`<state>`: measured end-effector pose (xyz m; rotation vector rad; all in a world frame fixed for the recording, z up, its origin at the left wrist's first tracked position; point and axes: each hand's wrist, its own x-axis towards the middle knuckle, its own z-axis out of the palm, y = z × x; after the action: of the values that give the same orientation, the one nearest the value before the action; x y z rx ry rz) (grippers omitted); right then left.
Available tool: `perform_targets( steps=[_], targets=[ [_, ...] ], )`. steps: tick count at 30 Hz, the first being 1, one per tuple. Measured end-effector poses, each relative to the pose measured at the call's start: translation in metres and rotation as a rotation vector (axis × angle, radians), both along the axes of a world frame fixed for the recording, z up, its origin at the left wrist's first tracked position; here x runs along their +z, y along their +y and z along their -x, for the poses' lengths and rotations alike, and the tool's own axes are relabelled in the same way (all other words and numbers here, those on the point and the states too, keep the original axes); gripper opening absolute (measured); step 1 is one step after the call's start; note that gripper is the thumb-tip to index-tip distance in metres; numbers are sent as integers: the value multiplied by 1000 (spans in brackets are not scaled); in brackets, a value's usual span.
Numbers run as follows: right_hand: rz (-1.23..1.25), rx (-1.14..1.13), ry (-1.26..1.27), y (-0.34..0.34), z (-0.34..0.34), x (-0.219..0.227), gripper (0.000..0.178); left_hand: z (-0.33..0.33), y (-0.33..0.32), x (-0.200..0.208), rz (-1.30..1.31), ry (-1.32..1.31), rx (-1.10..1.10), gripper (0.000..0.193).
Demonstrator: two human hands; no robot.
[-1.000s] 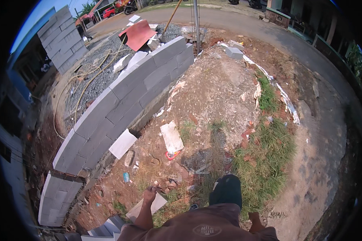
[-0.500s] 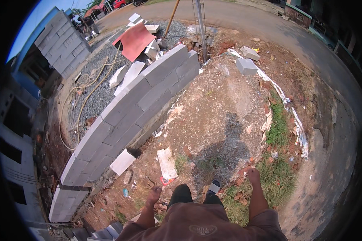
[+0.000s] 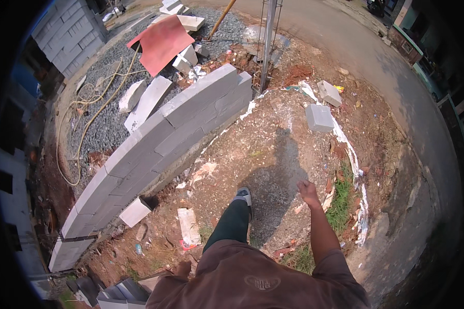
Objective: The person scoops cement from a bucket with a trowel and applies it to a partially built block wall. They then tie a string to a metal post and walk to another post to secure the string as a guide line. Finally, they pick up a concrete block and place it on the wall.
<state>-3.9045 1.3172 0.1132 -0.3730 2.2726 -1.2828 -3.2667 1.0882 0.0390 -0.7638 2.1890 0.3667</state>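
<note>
My right hand (image 3: 308, 192) hangs in front of me over the gravelly dirt, its fingers curled in with nothing visible in them. Low beside the brown shirt, my left hand (image 3: 183, 268) shows only in part, and its fingers cannot be made out. A low wall of grey blocks (image 3: 139, 162) curves along my left side. On the ground ahead to the right sits a grey block (image 3: 319, 118), with a paler block (image 3: 329, 93) just beyond it. One foot in a sandal (image 3: 244, 196) is forward on the dirt.
A loose block (image 3: 135, 212) lies against the wall's foot, near a flat pale slab (image 3: 189, 227). Past the wall are gravel, a hose (image 3: 95, 119) and a red sheet (image 3: 162, 44) over blocks. A metal post (image 3: 267, 46) stands at the wall's far end; white sacking (image 3: 349, 149) edges the grass.
I have stepped forward, and the blocks ahead look nearer. My right hand has swung forward and up in view; my left hand has dropped back beside the shirt.
</note>
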Motion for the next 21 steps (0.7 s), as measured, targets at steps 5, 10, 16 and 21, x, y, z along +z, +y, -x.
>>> perform_targets(
  steps=[5, 10, 16, 21],
  targets=[
    [-360, 154, 83, 25, 39, 57, 36, 251, -141, 101, -31, 534, 931, 27],
    [-745, 568, 225, 108, 49, 68, 27, 492, -257, 289, -10, 806, 586, 40],
    [-550, 52, -362, 200, 124, 29, 29, 582, -294, 290, -19, 913, 648, 40],
    [-637, 89, -356, 112, 284, 103, 21, 567, -199, 286, 34, 522, 895, 35]
  ],
)
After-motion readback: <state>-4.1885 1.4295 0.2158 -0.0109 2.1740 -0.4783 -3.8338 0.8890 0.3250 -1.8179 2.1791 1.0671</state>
